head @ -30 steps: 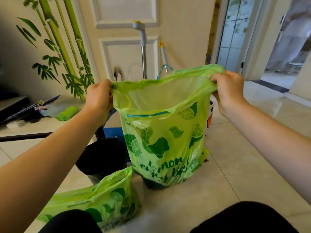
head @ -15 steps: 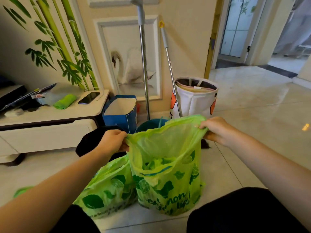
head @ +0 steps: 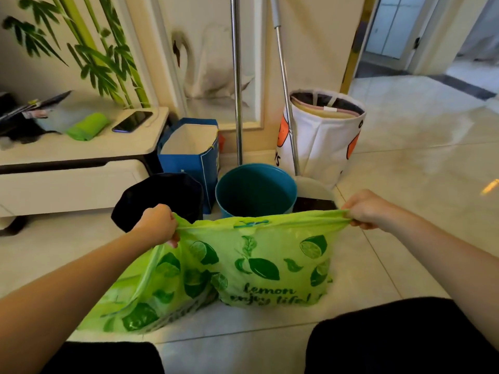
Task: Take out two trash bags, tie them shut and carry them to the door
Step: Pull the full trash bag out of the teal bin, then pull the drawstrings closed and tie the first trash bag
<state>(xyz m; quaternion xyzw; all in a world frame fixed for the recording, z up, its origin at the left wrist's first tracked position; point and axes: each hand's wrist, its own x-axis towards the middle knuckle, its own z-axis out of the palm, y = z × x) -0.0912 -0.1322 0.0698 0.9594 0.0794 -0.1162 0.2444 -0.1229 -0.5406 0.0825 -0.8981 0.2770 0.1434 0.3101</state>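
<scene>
A green lemon-print trash bag (head: 270, 263) rests on the tiled floor in front of my knees. My left hand (head: 158, 225) grips the left end of its rim and my right hand (head: 364, 209) grips the right end, so the mouth is stretched flat and wide. A second green lemon-print bag (head: 145, 300) lies slumped on the floor to the left, partly behind the first. Just beyond the bags stand a blue bin (head: 255, 193) and a black bin (head: 162, 198), both with no bag in them.
Two metal poles (head: 237, 85) lean on the wall behind the bins. A blue paper bag (head: 191, 149) and a white fabric basket (head: 328, 136) stand there too. A low white cabinet (head: 73, 168) at left holds a phone (head: 132, 121). A doorway (head: 394, 33) lies at upper right.
The bag came down from chest height to the floor. My hands moved apart and pulled its open mouth into a flat, taut line. The view tilted down.
</scene>
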